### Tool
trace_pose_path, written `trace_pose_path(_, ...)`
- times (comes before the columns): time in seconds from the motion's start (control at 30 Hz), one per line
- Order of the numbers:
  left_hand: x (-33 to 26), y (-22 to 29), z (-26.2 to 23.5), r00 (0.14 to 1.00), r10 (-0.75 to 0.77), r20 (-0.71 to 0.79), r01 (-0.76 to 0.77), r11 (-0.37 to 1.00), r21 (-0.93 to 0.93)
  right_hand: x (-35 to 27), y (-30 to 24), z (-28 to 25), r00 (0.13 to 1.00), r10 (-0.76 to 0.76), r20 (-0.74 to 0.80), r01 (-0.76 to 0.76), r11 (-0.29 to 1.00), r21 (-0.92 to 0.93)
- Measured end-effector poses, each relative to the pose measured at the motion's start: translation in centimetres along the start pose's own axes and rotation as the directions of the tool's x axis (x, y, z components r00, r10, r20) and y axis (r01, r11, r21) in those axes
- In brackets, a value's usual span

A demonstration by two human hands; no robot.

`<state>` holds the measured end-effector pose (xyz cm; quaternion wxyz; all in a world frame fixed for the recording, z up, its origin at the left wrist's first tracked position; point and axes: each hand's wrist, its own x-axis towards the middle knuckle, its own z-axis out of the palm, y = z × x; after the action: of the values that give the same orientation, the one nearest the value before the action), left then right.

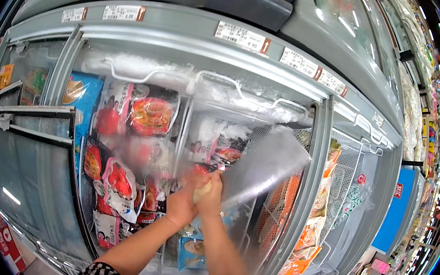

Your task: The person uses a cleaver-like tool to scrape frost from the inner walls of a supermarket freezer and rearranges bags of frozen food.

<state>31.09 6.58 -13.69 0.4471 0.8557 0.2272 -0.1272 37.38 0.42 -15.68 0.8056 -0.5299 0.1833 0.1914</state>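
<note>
Head view: broad-bladed scraper (269, 167) being held two-handed in a chest freezer (195, 25)

From the grip, the blade is being directed up and to the right, its long axis being slanted from the clasped hands toward the upper right corner of the middle compartment. The right hand (211, 195) is being kept nearer to the blade; the left hand (182, 206) is being pressed close against it on the left. Both hands are being closed around what appears to be a pale handle (202, 191), though most of it is being hidden by the fingers and haze. The far end of the blade is being held just beside the compartment's right-hand frame (314, 164); whether it is being touched there cannot be told.

The blade is being shown as a thin, grey, metallic-looking sheet, widening away from the hands, with a bright streak being reflected along its lower part. A wire-mesh divider (272, 215) is being partly covered by it.

Beyond the grip, thick white frost (212, 89) is being carried by the back wall, around a white wire rail (230, 79). To the left, red-and-white food packets (119, 183) are being stacked; a blue packet (192, 255) is being glimpsed between the forearms.
</note>
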Motion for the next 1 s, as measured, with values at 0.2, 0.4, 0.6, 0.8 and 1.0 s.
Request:
trace_pose_path(0.2,1.9,0.3,-0.3,0.949,-0.308,0.063,0.304,0.951,0.065,1.4,-4.7,3.7,0.927,0.341,-0.153,-0.356,0.68,-0.641)
trace_pose_path(0.4,0.3,-1.8,1.1,0.999,-0.041,-0.028,0.041,0.999,0.017,0.1,1.1,-0.4,0.997,0.019,0.076,-0.024,0.998,0.06)
trace_pose_path(0.6,0.9,0.3,0.8,0.962,-0.268,0.061,0.261,0.961,0.095,2.0,-0.4,0.4,0.972,0.234,0.0,-0.228,0.945,-0.236)
trace_pose_path(0.8,0.1,-0.7,1.2,0.993,-0.122,-0.011,0.121,0.992,-0.035,0.1,0.3,-0.7,0.989,0.064,0.133,-0.078,0.991,0.109)
trace_pose_path(1.0,-1.2,-1.4,3.1,0.96,-0.279,0.011,0.277,0.95,-0.144,1.5,1.5,0.3,0.931,0.348,-0.114,-0.365,0.899,-0.241)
